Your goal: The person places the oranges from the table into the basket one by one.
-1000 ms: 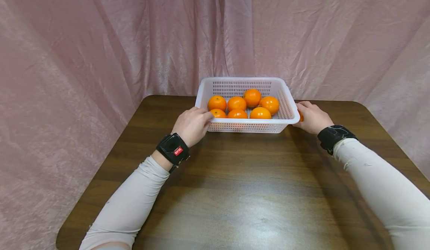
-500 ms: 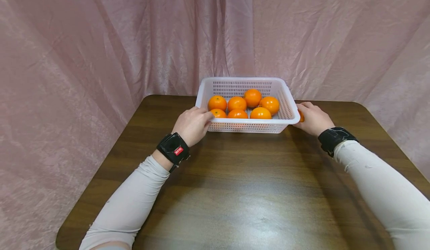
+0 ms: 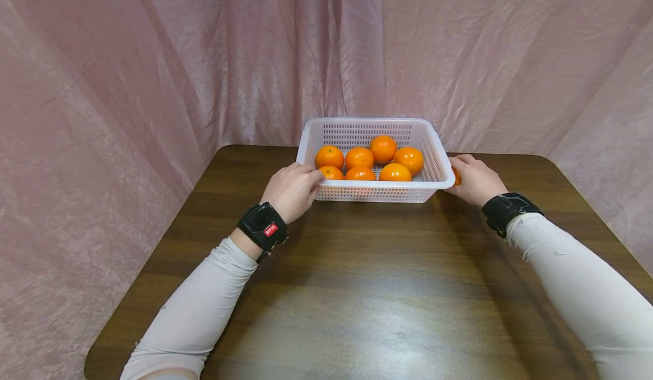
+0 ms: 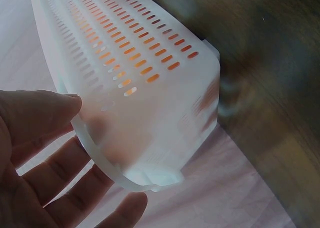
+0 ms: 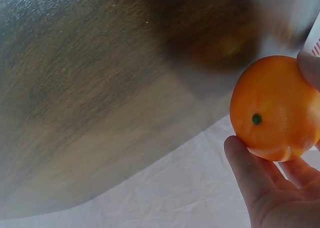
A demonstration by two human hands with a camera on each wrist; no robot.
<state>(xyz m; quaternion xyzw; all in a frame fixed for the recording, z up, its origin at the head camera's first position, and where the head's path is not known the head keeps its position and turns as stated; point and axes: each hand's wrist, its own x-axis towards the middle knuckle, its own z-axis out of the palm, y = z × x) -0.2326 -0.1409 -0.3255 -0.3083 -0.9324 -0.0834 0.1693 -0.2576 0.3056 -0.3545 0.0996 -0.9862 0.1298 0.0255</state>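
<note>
A white plastic basket (image 3: pixel 377 193) with slotted walls stands near the back of the table, several oranges (image 3: pixel 359 157) lying inside. At its near left corner my left hand (image 3: pixel 292 190) grips the rim; in the left wrist view the thumb is outside the wall and fingers (image 4: pixel 65 170) curl over the rim. Beyond the basket's right side, my right hand (image 3: pixel 476 180) holds another orange (image 5: pixel 275 108), its green stem end showing in the right wrist view. That orange is mostly hidden behind the hand and basket rim in the head view.
The dark wooden table (image 3: pixel 357 278) has rounded corners. Behind it and at both sides hangs a pink velvety curtain (image 3: pixel 204 57), close to the basket's back wall.
</note>
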